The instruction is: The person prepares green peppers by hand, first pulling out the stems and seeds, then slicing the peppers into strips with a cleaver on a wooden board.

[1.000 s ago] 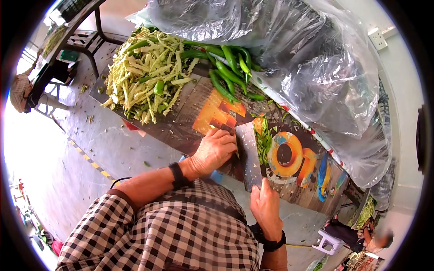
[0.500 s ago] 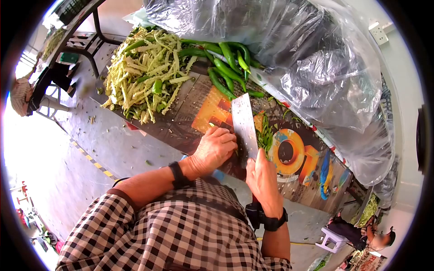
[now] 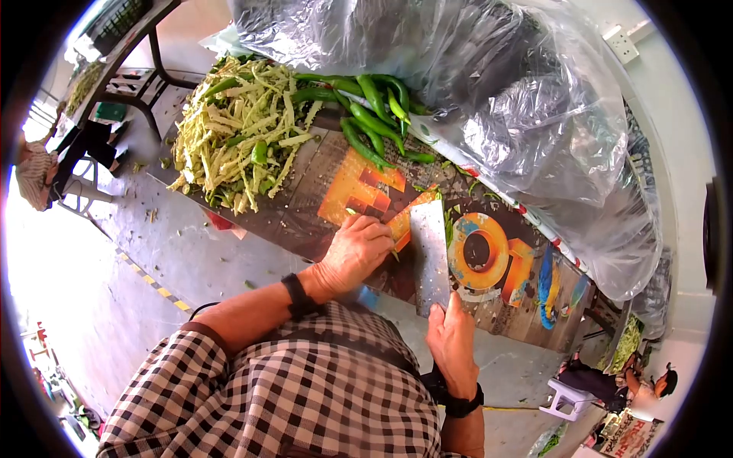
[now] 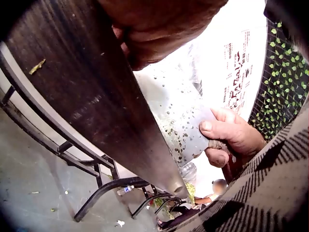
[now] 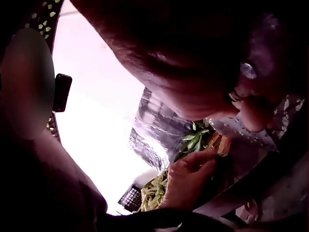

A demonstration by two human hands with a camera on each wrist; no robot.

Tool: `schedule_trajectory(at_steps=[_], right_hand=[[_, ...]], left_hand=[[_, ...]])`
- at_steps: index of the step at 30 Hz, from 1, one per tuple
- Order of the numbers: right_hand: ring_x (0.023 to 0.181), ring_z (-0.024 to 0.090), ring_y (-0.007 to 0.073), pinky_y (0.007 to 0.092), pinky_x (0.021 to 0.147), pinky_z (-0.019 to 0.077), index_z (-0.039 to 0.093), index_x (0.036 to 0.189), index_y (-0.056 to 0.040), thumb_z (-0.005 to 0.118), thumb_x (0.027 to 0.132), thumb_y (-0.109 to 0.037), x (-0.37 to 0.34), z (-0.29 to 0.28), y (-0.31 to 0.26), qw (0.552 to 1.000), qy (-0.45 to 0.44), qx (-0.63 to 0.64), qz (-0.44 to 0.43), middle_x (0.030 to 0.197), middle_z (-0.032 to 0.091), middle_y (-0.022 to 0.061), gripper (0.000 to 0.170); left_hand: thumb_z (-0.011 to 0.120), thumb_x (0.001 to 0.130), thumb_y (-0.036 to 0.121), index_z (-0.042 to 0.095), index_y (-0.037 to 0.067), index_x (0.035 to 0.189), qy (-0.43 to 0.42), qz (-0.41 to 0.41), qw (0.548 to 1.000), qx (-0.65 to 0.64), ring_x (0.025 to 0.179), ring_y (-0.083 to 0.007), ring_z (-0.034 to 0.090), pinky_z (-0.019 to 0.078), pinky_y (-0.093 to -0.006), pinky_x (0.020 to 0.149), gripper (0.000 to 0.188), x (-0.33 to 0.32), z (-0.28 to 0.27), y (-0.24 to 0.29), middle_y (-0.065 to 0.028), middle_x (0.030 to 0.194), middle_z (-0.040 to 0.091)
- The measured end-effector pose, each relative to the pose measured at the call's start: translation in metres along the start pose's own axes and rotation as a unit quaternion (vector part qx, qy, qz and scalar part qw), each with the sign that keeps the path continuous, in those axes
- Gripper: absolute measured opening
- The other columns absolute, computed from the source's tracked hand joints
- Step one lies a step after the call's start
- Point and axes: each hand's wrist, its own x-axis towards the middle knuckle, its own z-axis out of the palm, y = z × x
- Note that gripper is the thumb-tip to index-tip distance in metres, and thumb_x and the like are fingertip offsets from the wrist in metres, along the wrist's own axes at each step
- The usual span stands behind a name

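Note:
My right hand (image 3: 452, 340) grips the handle of a broad cleaver (image 3: 431, 256), its blade standing over the printed board (image 3: 305, 183). In the left wrist view, bits of green cling to the blade. Just left of the blade, my left hand (image 3: 356, 252) rests on the board with curled fingers, holding a green chili (image 3: 395, 256). Only the chili's small ends show past the fingers; the rest is hidden. Thin green slices (image 3: 449, 223) peek out along the blade's right side, the others hidden behind it.
Whole green chilies (image 3: 374, 114) lie at the board's far edge. Beside them is a heap of pale shredded vegetable (image 3: 240, 137). A large clear plastic sheet (image 3: 534, 137) covers the far side. A seated person (image 3: 611, 385) is at lower right.
The cleaver first went forward, away from my body, then came back toward it and slightly right, now covering most of the slices. My left hand stays nearly in place.

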Motion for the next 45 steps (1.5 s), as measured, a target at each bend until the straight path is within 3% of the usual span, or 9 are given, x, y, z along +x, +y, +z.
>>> schedule_trajectory(at_steps=[2,5,14,24,31,34,40,45], right_hand=[[0.064,0.058,0.0476,0.0534,0.056,0.044,0.05,0.095,0.0008,0.057,0.09,-0.014,-0.002,-0.005,-0.006,1.0,-0.001,0.002,-0.026,0.067,0.058,0.0265,0.017],[0.059,0.057,0.0446,0.0455,0.051,0.0425,0.051,0.105,0.0104,0.058,0.09,-0.009,-0.004,-0.008,-0.011,0.998,-0.027,-0.015,-0.054,0.065,0.055,0.0272,0.025],[0.062,0.058,0.0453,0.0478,0.052,0.0429,0.051,0.106,0.01,0.058,0.09,-0.008,0.007,-0.008,-0.022,0.994,-0.066,-0.04,-0.083,0.065,0.056,0.0269,0.026],[0.058,0.058,0.044,0.0461,0.049,0.0421,0.05,0.099,0.0104,0.058,0.09,-0.008,0.062,0.005,-0.039,0.985,-0.032,-0.049,-0.16,0.059,0.054,0.0248,0.022],[0.069,0.058,0.0477,0.0495,0.058,0.0428,0.05,0.099,0.0113,0.056,0.09,-0.008,0.012,-0.016,-0.014,0.996,-0.067,-0.026,-0.054,0.073,0.057,0.0311,0.022],[0.062,0.06,0.0398,0.0442,0.055,0.0449,0.05,0.098,0.01,0.055,0.091,-0.009,0.004,-0.013,0.006,0.997,-0.026,-0.045,-0.05,0.069,0.057,0.0261,0.021],[0.058,0.057,0.0176,0.0325,0.052,0.0463,0.049,0.097,0.0061,0.053,0.094,-0.011,-0.007,-0.006,0.022,0.996,-0.03,0.082,-0.004,0.064,0.055,0.0116,0.018],[0.052,0.056,0.0319,0.0381,0.051,0.0447,0.05,0.094,0.0046,0.055,0.093,-0.011,-0.006,-0.009,0.013,0.996,0.001,0.048,-0.08,0.065,0.056,0.0189,0.016]], left_hand=[[0.072,0.069,0.003,0.067,0.009,0.09,0.006,0.001,1.0,-0.011,0.098,-0.0253,0.058,0.0461,-0.0391,0.087,0.022,-0.001,0.001,0.0,-0.0038,0.101,0.063],[0.072,0.068,0.001,0.067,0.008,0.09,0.004,-0.004,1.0,-0.022,0.099,-0.0261,0.058,0.0464,-0.0391,0.088,0.023,0.0,-0.001,0.001,-0.005,0.102,0.062],[0.072,0.067,0.001,0.067,0.008,0.09,0.0,-0.004,1.0,-0.019,0.101,-0.0274,0.059,0.0468,-0.0401,0.089,0.024,-0.001,0.001,-0.002,-0.0066,0.103,0.062],[0.072,0.068,0.004,0.066,0.008,0.087,-0.011,-0.007,1.0,0.001,0.099,-0.0268,0.059,0.047,-0.0397,0.087,0.02,0.002,-0.001,0.001,-0.0057,0.101,0.063],[0.072,0.069,0.004,0.066,0.008,0.089,-0.013,-0.004,1.0,0.009,0.099,-0.0264,0.059,0.0469,-0.0396,0.087,0.021,0.002,-0.003,0.003,-0.0051,0.1,0.062],[0.072,0.07,0.005,0.066,0.008,0.091,-0.015,0.001,1.0,-0.001,0.099,-0.0265,0.059,0.047,-0.0393,0.087,0.022,0.002,-0.002,0.002,-0.005,0.1,0.062],[0.072,0.072,0.004,0.067,0.008,0.096,-0.035,0.009,0.999,-0.029,0.1,-0.0263,0.059,0.0477,-0.0393,0.085,0.025,0.001,-0.013,0.005,-0.0046,0.102,0.062],[0.071,0.072,0.005,0.067,0.009,0.094,-0.016,0.006,1.0,-0.003,0.099,-0.0268,0.058,0.0478,-0.0396,0.085,0.023,0.002,-0.028,0.005,-0.0051,0.105,0.063]])
